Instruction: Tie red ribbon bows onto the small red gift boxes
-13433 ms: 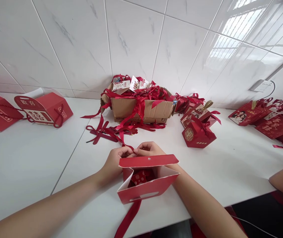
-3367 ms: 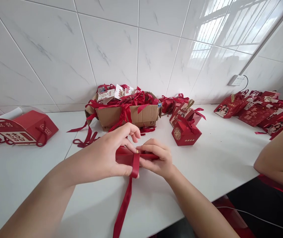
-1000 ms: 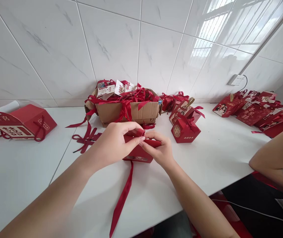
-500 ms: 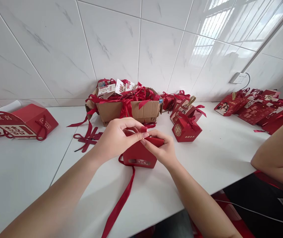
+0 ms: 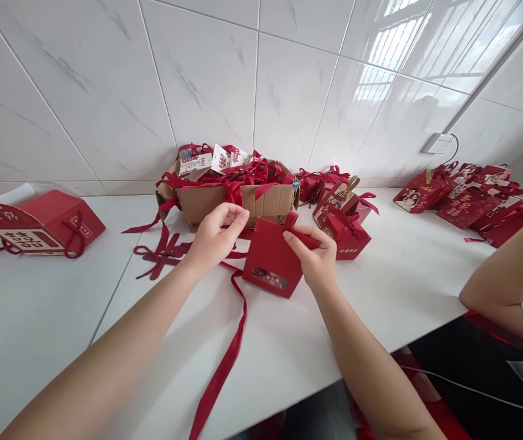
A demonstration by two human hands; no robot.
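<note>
While a brown cardboard carton (image 5: 204, 206) heaped with shiny red ribbons (image 5: 265, 173) and white printed tags (image 5: 196, 164) stands just above centre, the right hand (image 5: 317, 252) grasps the top of a tilted, windowed red paper box (image 5: 270, 247) just below centre; the left hand (image 5: 216, 237) hovers beside it, pinched together, on what I cannot tell.

Two slim bare forearms (image 5: 105, 348), narrow wrists (image 5: 328, 293), slender fingers (image 5: 296, 246)

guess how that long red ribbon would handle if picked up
The ribbon likely droops rather than holding shape, since it curves and twists across the table. It is probably light, looking thin and narrow. Lifting it might tug the red box it runs up to.
</note>
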